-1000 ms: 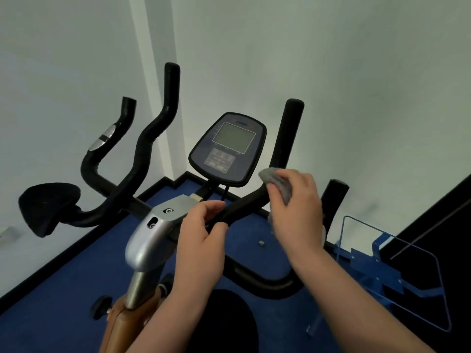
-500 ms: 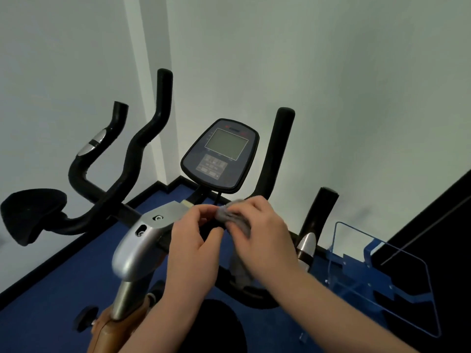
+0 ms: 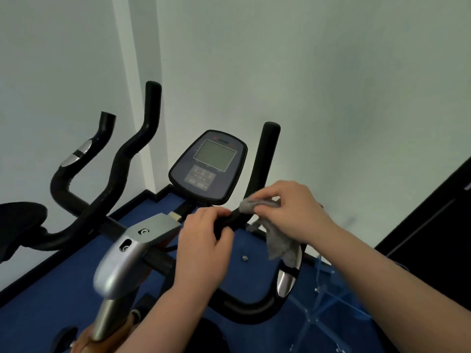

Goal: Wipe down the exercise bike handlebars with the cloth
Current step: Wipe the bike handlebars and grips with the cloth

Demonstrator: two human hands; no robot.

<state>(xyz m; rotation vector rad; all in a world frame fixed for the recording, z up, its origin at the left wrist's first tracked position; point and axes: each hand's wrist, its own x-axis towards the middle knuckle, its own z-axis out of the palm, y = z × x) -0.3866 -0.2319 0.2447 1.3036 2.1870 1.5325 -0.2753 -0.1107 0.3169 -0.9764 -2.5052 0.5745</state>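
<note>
Grey cloth (image 3: 277,235): soft, crumpled, draped over the black padded handlebar (image 3: 262,171).
Right hand (image 3: 295,212): pinched the cloth against that bar.
Left hand (image 3: 204,245): curled round the bar beside the silver clamp (image 3: 132,250).

Plain grey fabric cloth (image 3: 279,240), no pattern. Matte black foam-covered handlebars (image 3: 265,161), silver metal bands. Dark navy oval console (image 3: 207,165), grey-green screen. Silver metal clamp cover (image 3: 130,248). Solid blue carpet floor (image 3: 63,289), black skirting. Pale greenish-white walls (image 3: 331,85).
</note>
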